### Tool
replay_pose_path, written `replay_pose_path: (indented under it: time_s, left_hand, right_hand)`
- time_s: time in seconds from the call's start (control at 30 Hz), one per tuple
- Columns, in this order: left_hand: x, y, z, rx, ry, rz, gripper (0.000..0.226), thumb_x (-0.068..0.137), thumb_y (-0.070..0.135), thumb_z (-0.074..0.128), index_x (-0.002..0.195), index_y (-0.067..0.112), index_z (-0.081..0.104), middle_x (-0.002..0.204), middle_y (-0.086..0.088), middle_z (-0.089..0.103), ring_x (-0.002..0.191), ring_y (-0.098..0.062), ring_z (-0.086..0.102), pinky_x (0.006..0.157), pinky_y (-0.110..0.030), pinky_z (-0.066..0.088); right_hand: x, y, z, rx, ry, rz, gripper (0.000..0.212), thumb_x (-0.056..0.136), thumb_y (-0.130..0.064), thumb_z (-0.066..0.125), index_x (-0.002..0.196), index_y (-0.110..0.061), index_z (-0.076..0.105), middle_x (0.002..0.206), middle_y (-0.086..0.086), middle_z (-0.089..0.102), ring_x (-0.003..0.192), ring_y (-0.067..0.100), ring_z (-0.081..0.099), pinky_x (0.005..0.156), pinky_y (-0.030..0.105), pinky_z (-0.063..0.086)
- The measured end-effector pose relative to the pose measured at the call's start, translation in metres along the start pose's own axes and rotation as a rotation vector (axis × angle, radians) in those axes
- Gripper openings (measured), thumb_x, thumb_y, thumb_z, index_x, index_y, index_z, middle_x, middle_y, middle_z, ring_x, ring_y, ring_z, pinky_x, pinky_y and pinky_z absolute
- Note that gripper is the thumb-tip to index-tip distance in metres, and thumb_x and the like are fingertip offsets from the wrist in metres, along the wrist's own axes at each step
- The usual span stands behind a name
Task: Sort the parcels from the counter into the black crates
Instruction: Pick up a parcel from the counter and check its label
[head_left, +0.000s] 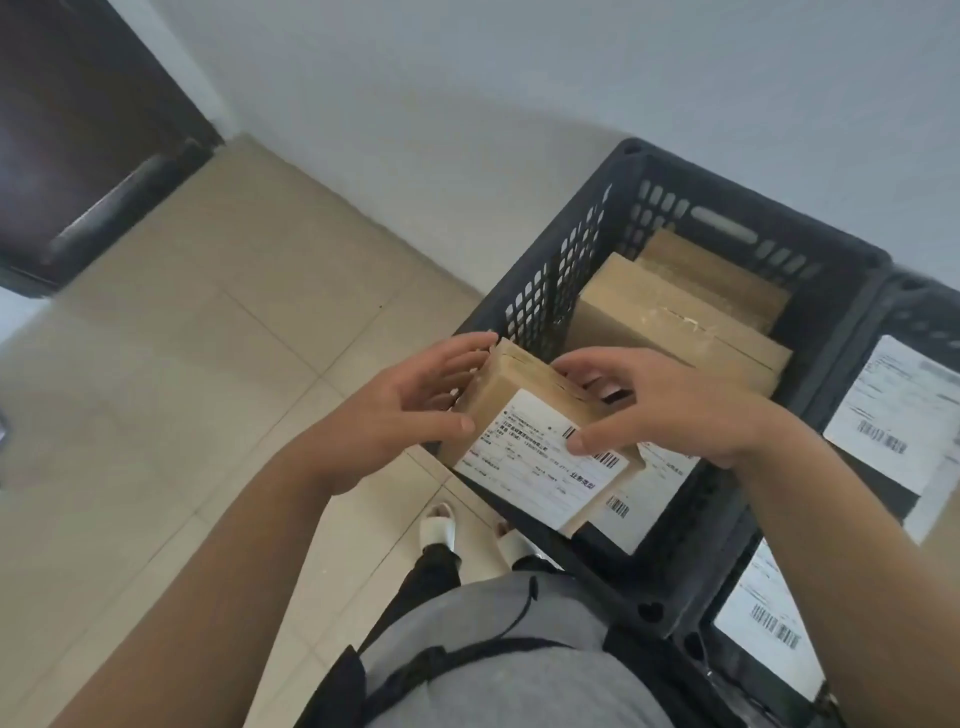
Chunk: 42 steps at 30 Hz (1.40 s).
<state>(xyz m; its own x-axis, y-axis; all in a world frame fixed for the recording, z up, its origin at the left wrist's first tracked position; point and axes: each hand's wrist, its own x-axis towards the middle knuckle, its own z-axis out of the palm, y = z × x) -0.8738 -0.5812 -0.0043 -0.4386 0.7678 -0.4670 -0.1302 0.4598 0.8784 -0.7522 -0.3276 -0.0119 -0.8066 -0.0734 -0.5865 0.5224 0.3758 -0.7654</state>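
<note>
Both hands, left hand (415, 410) and right hand (670, 410), clamp their fingers on a labelled cardboard parcel (540, 441) above the black crate (540, 291), at its 7 o'clock corner. It looks light and stiff, best gripped by opposite side faces.

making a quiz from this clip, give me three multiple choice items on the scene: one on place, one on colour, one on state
1. Where is the held parcel?
A. over the near edge of the crate
B. on the floor
C. on a shelf

2. What colour is the crate?
A. blue
B. black
C. red

3. How is the parcel held?
A. by one hand
B. by no hand
C. by both hands

Answers:
1 A, it hangs above the crate's near rim, clear of the floor.
2 B, its mesh walls are black.
3 C, the left hand grips its left side and the right hand grips its right side, thumb on the label.
</note>
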Motion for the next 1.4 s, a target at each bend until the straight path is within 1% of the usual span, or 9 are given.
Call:
replay_pose_path:
  time_s: [0.1, 0.17, 0.27, 0.4, 0.63, 0.77, 0.87, 1.17, 1.4]
  left_hand:
    - [0.049, 0.000, -0.015, 0.159, 0.234, -0.018, 0.052, 0.096, 0.023, 0.069, 0.139, 0.048, 0.052, 0.143, 0.023, 0.054, 0.132, 0.005, 0.048, 0.120, -0.043, 0.033]
    - [0.086, -0.006, -0.025, 0.293, 0.346, -0.063, 0.055, 0.096, 0.035, 0.069, 0.146, 0.044, 0.046, 0.154, 0.013, 0.046, 0.142, -0.009, 0.042, 0.122, -0.047, 0.029]
    - [0.134, -0.023, -0.033, 0.423, 0.208, -0.162, 0.076, 0.094, 0.045, 0.070, 0.158, 0.034, 0.029, 0.165, 0.002, 0.032, 0.150, -0.023, 0.033, 0.120, -0.045, 0.029]
    - [0.166, -0.055, -0.037, 0.484, 0.155, -0.169, 0.071, 0.093, 0.046, 0.064, 0.155, 0.026, 0.035, 0.145, -0.005, 0.058, 0.125, -0.030, 0.062, 0.104, -0.043, 0.051]
    - [0.176, -0.077, -0.033, 0.598, 0.246, -0.107, 0.048, 0.101, 0.040, 0.059, 0.145, 0.027, 0.047, 0.134, 0.002, 0.064, 0.117, -0.024, 0.066, 0.094, -0.037, 0.055]
    - [0.177, -0.078, -0.035, 0.592, 0.235, -0.097, 0.046, 0.102, 0.037, 0.057, 0.144, 0.023, 0.049, 0.128, 0.000, 0.066, 0.109, -0.023, 0.067, 0.089, -0.036, 0.056]
    - [0.178, -0.079, -0.036, 0.593, 0.220, -0.112, 0.042, 0.102, 0.036, 0.057, 0.140, 0.020, 0.052, 0.122, 0.000, 0.066, 0.106, -0.022, 0.066, 0.082, -0.032, 0.053]
    - [0.177, -0.082, -0.036, 0.566, 0.212, -0.064, 0.031, 0.103, 0.031, 0.056, 0.130, 0.018, 0.059, 0.116, 0.000, 0.069, 0.093, -0.012, 0.057, 0.075, -0.026, 0.045]
    - [0.178, -0.083, -0.036, 0.568, 0.227, -0.065, 0.035, 0.103, 0.033, 0.055, 0.134, 0.018, 0.059, 0.119, 0.000, 0.070, 0.104, -0.022, 0.066, 0.077, -0.027, 0.047]
  right_hand:
    - [0.002, 0.011, -0.006, 0.052, 0.228, 0.120, 0.071, 0.080, -0.025, 0.085, 0.139, -0.031, 0.048, 0.127, -0.021, 0.057, 0.114, 0.000, 0.056, 0.099, 0.028, 0.047]
    - [0.001, 0.018, -0.005, 0.131, 0.399, 0.220, 0.076, 0.081, -0.024, 0.086, 0.146, -0.025, 0.046, 0.139, -0.012, 0.056, 0.126, 0.014, 0.055, 0.107, 0.043, 0.044]
    - [-0.002, 0.019, 0.004, 0.294, 0.654, 0.340, 0.076, 0.082, -0.021, 0.085, 0.146, -0.023, 0.046, 0.141, -0.003, 0.055, 0.124, 0.023, 0.057, 0.095, 0.045, 0.048]
    - [0.010, 0.006, 0.024, 0.320, 0.839, 0.438, 0.073, 0.084, -0.024, 0.084, 0.144, -0.024, 0.043, 0.137, -0.002, 0.057, 0.114, 0.022, 0.060, 0.088, 0.042, 0.051]
    - [0.095, 0.018, 0.073, 0.033, 0.784, 0.633, 0.091, 0.088, -0.058, 0.070, 0.155, -0.034, 0.014, 0.149, 0.006, 0.045, 0.119, 0.031, 0.059, 0.084, 0.041, 0.049]
    - [0.157, 0.045, 0.091, -0.060, 0.706, 0.706, 0.097, 0.091, -0.062, 0.062, 0.155, -0.048, -0.009, 0.144, 0.017, 0.043, 0.116, 0.038, 0.061, 0.086, 0.043, 0.055]
    - [0.184, 0.068, 0.102, -0.071, 0.624, 0.788, 0.097, 0.094, -0.058, 0.060, 0.153, -0.052, -0.016, 0.158, 0.024, 0.028, 0.131, 0.046, 0.052, 0.099, 0.053, 0.054]
    - [0.216, 0.101, 0.093, -0.180, 0.485, 0.934, 0.099, 0.099, -0.051, 0.057, 0.162, -0.015, -0.011, 0.164, 0.034, 0.000, 0.143, 0.048, 0.040, 0.104, 0.049, 0.048]
    - [0.212, 0.100, 0.087, -0.458, 0.383, 0.907, 0.097, 0.102, -0.055, 0.051, 0.159, 0.004, -0.002, 0.162, 0.027, 0.008, 0.147, 0.044, 0.027, 0.102, 0.044, 0.053]
